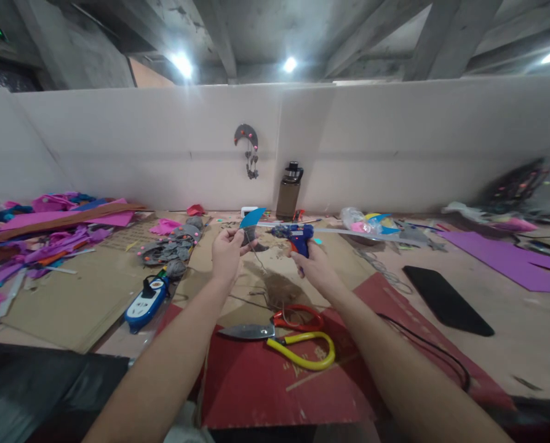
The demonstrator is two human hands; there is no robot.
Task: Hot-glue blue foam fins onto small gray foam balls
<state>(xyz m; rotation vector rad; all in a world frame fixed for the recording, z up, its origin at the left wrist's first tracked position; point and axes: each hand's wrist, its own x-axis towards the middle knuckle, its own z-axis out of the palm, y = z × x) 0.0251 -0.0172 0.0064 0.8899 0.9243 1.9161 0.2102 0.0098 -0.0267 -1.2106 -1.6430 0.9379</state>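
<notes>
Between the fingertips of my left hand (226,253) is pinched a blue felt crescent piece (251,218), its pointed end up and to the right. A thin cord (259,258) hangs down beside those fingers. My right hand (317,266) grips a blue hot glue gun (299,232) by its handle. The gun's nozzle points left toward the felt, with a small gap between them. A clear glue stick (344,231) sticks out behind the gun. Below both hands, scissors (250,331) with one red and one yellow handle lie open on red cardboard (256,394).
Left of me lie a blue-and-white power strip (146,305), grey felt pieces (171,243) and heaped purple and pink scraps (67,212). On the right are a black phone (445,300) and purple felt (501,252). A bottle (288,194) stands by the white partition (164,141).
</notes>
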